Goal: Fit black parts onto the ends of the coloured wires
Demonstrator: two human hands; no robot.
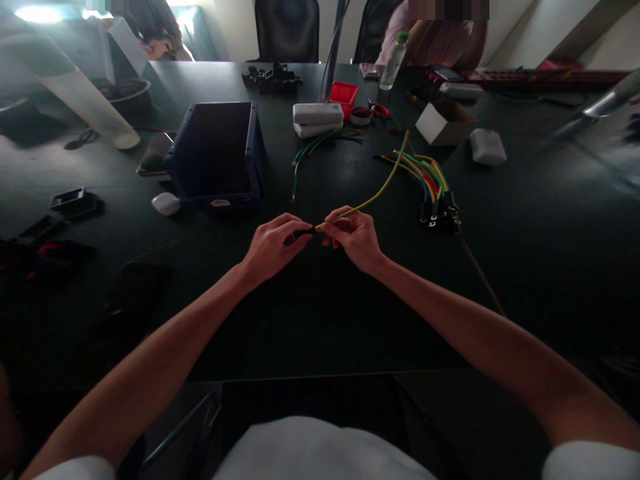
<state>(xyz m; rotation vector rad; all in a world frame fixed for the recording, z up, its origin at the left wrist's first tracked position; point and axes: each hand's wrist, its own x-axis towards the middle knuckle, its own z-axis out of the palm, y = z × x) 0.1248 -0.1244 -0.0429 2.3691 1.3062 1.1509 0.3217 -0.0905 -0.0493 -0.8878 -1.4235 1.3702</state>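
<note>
A yellow-green wire [381, 190] runs from between my hands up and away to the right. My right hand [354, 237] pinches it close to its near end. My left hand [277, 243] is closed on a small black piece [303, 232] at that end; the fingers cover most of it, so its kind is not clear. To the right lies a bundle of coloured wires [425, 175] with black ends and metal lugs. Beyond my hands a few loose green and blue wires [314, 143] rest on the dark table [320, 313].
A dark blue bin [215, 157] stands left of centre, with a white earbud case [166, 204] beside it. Farther back are a white box-like device [318, 119], a red tray [343, 99], an open carton [444, 124] and a bottle [394, 61]. Two people sit across the table.
</note>
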